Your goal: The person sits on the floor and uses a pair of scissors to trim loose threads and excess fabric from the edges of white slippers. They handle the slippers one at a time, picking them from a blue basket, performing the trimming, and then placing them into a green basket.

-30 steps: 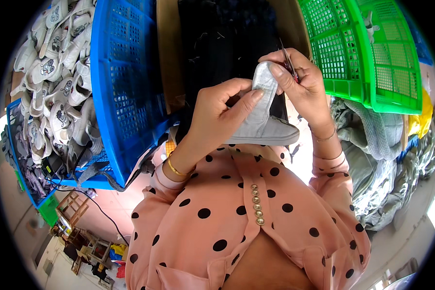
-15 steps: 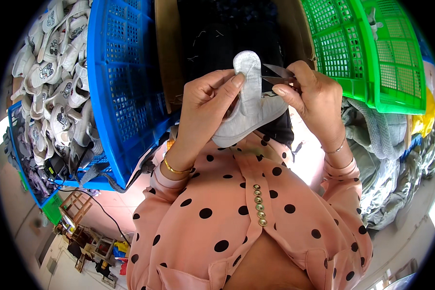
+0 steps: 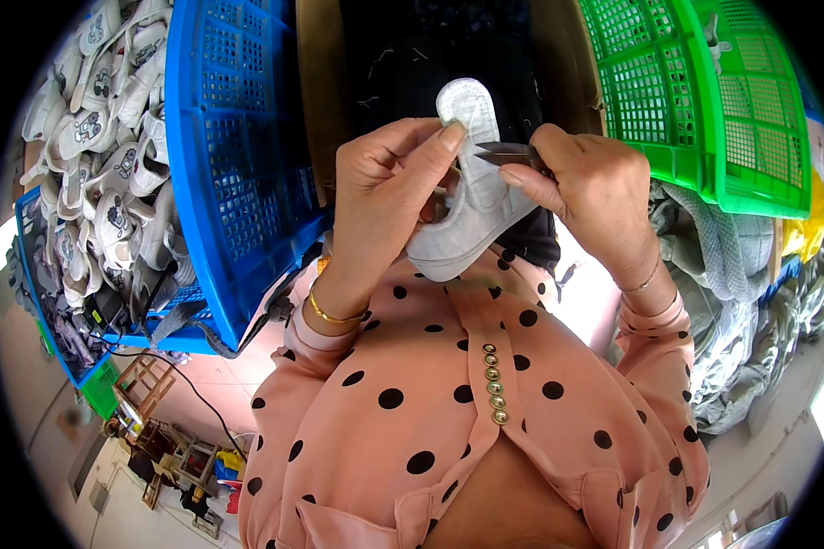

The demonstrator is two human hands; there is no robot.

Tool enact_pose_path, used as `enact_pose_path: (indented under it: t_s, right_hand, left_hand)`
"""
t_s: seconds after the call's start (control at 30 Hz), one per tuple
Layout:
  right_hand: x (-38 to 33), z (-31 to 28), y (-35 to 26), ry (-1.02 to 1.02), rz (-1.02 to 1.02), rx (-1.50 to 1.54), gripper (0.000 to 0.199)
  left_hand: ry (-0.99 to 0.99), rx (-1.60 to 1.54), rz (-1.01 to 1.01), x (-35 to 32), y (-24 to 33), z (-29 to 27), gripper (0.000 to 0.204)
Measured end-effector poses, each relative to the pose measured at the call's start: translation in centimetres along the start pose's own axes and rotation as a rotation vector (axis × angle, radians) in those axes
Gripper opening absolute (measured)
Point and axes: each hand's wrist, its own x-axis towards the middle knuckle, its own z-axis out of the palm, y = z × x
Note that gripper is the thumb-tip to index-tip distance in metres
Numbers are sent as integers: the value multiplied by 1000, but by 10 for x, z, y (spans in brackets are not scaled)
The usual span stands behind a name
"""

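Observation:
A small white shoe upper (image 3: 467, 233), a rounded strap standing up from it, is held in front of my chest. My left hand (image 3: 384, 188) is closed on it, the thumb pressing the strap and the other fingers partly hidden behind. Dark metal thread snips (image 3: 505, 154) sit in my right hand (image 3: 600, 192), pinched between thumb and fingers. Their blades are nearly together and lie over the right edge of the strap. The handle end is hidden by my fingers.
To the left stands a blue plastic crate (image 3: 238, 183), with a heap of white shoe uppers (image 3: 110, 137) beyond it. A green crate (image 3: 650, 91) is at the right, above grey fabric (image 3: 728, 242). Between the crates is a brown cardboard box (image 3: 320, 101).
The snips' blades were spread apart and have come together, moving a little left over the strap. The shoe upper has turned slightly, and its strap leans further left.

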Motion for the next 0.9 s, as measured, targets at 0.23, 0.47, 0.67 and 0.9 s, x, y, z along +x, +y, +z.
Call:
enact_pose_path:
  t_s: [0.23, 0.47, 0.67, 0.9]
  right_hand:
    - [-1, 3, -1, -41, 48, 139, 42]
    - [-2, 2, 16, -24, 471, 1094, 40]
    - [3, 8, 11, 109, 373, 785, 43]
    - [7, -6, 15, 135, 79, 20, 39]
  left_hand:
    - [-6, -3, -28, -1, 0, 0, 19]
    - [19, 23, -73, -3, -2, 0, 19]
    - [-16, 30, -79, -2, -2, -2, 19]
    - [9, 26, -77, -4, 3, -1, 18]
